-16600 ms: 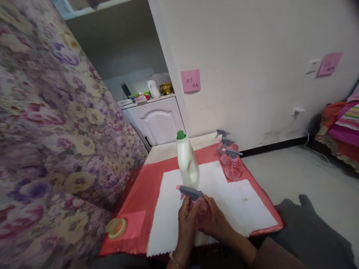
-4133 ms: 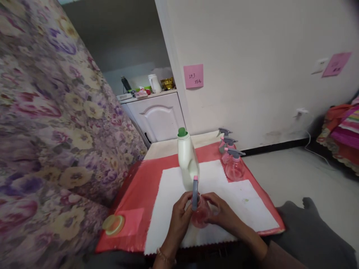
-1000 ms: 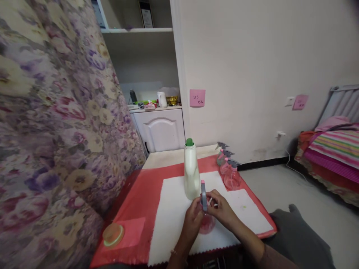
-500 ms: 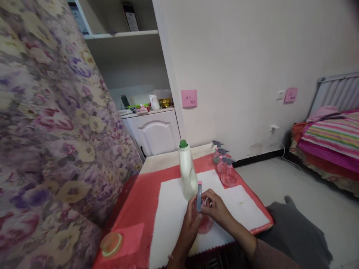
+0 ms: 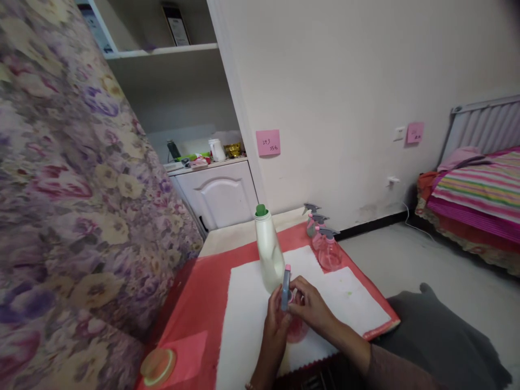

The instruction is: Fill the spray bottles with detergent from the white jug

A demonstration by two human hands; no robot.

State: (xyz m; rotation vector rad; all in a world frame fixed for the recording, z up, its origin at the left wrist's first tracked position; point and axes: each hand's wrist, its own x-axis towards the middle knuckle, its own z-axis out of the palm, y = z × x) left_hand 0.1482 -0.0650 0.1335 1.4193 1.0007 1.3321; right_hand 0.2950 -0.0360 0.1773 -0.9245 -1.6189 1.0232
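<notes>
A pink spray bottle [image 5: 297, 331] with a grey trigger head [image 5: 286, 290] stands on the white cloth [image 5: 244, 325], close to me. My left hand [image 5: 277, 316] is closed around its neck from the left. From the right, the fingers of my right hand [image 5: 312, 305] grip the collar and trigger area; my fingers hide part of the neck. Just behind my hands stands a tall pale-green jug [image 5: 267, 244] with a green top [image 5: 261, 210]. Several more spray bottles [image 5: 330, 254] stand in a row at the table's right edge.
A round yellowish lid-like thing [image 5: 158, 366] lies on a pink paper at the table's front left. A floral curtain [image 5: 93, 216] hangs at the left. Behind are a cabinet [image 5: 223, 195] and a wall; a bed [image 5: 475, 189] stands far right.
The view has shifted slightly, so the room appears moved a little left. Both hands stay on the spray bottle's neck, with the right fingers slightly changed in position.
</notes>
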